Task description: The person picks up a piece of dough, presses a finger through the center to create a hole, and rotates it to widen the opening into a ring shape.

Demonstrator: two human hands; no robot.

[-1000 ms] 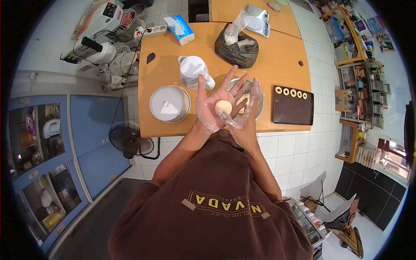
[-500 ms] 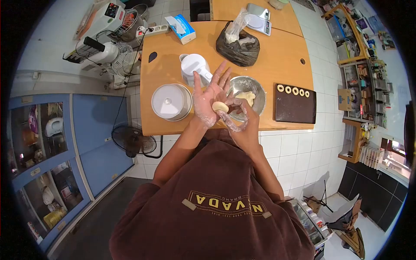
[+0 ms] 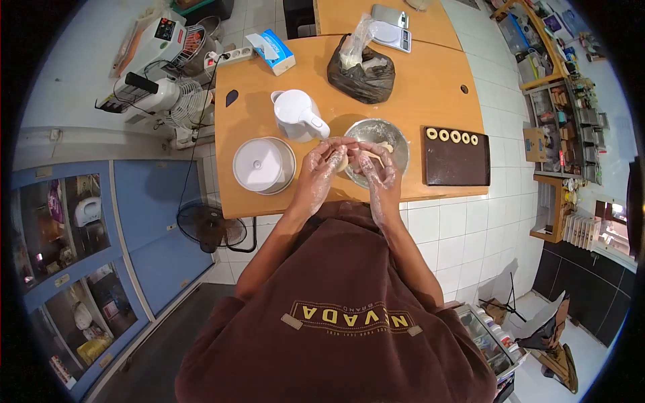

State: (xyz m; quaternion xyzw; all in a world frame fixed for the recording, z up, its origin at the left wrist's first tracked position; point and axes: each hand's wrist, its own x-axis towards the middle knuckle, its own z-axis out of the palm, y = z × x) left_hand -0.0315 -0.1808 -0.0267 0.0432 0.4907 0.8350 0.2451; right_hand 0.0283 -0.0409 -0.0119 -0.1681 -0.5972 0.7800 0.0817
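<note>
A small pale piece of dough [image 3: 343, 163] is pinched between my two floury hands, mostly hidden by the fingers. My left hand [image 3: 321, 173] has its fingers curled around the left side of it. Meeting it at the fingertips, my right hand [image 3: 381, 176] is bent round the other side. Just behind the hands stands a metal bowl [image 3: 403, 149], its inside dusted with flour. More dough [image 3: 385, 146] shows in the bowl, partly covered by my right hand. To the right, a dark baking tray [image 3: 457, 166] carries several dough rings [image 3: 455, 136] in a row along its far edge.
On the wooden table [image 3: 309, 64] are a white lidded container [image 3: 257, 164], a white pitcher [image 3: 293, 111], a black plastic bag [image 3: 366, 82], a tissue box [image 3: 274, 54], a power strip [image 3: 236, 55] and a kitchen scale [image 3: 392, 35]. A black fan [image 3: 209, 227] stands left of the table.
My left hand, flat with palm up and the dough on it, has curled its fingers. Both hands now meet around the dough. The view has shifted slightly.
</note>
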